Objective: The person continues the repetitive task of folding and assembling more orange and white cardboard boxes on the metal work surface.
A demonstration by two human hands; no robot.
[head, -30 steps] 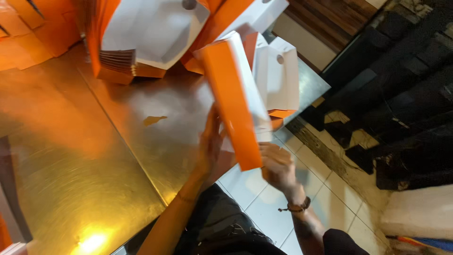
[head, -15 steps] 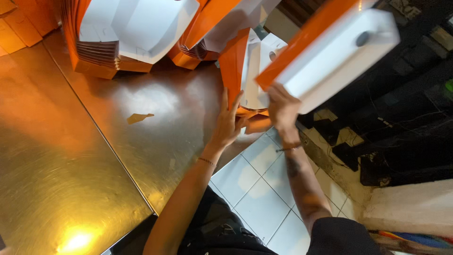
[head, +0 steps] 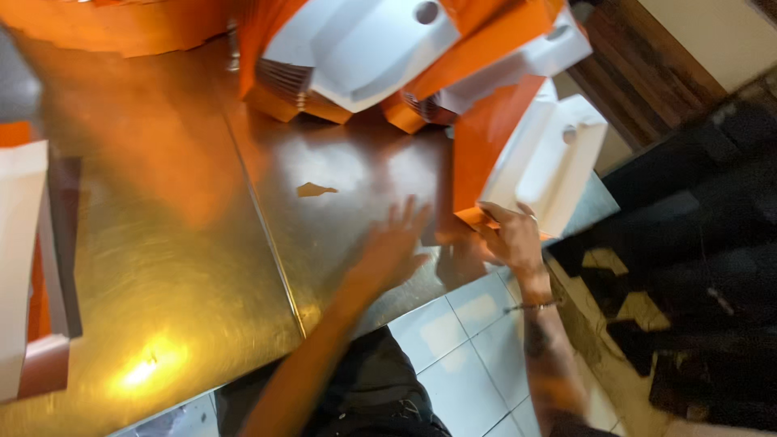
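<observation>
Right hand [head: 511,239] grasping flat orange-and-white cardboard box [head: 526,158] at lower corner; left hand [head: 394,247] released, fingers spread on shiny steel tabletop [head: 162,243]. Better: firm corner grip.

The orange-and-white box [head: 526,158], raised high at two o'clock half a second ago, is now down on the metal table [head: 162,243]. The right hand [head: 511,236] grips its lower corner; the left hand [head: 394,243] has dropped away, open over the tabletop.

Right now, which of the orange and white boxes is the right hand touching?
The right hand grips the box nearest the table edge, at its bottom orange corner. The other boxes sit stacked farther back on the metal table, untouched.
</observation>
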